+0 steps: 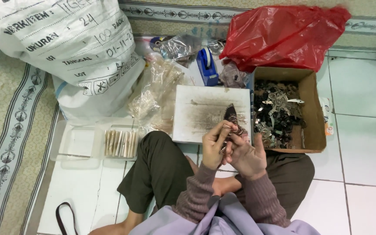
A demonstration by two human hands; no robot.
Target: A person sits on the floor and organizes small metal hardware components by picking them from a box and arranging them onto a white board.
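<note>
Red bag (283, 37); white sack (66, 52); tape dispenser (207, 66)

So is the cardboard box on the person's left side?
No, the cardboard box of small metal pieces sits to the right of both hands, beside the white board.

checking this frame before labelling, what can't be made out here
Head view only:
- Small item between left hand and right hand: hidden by fingers.
- Metal parts in cardboard box: too small to identify.
- Red plastic bag contents: opaque.
- Dark strap: cut by bottom edge.
</note>
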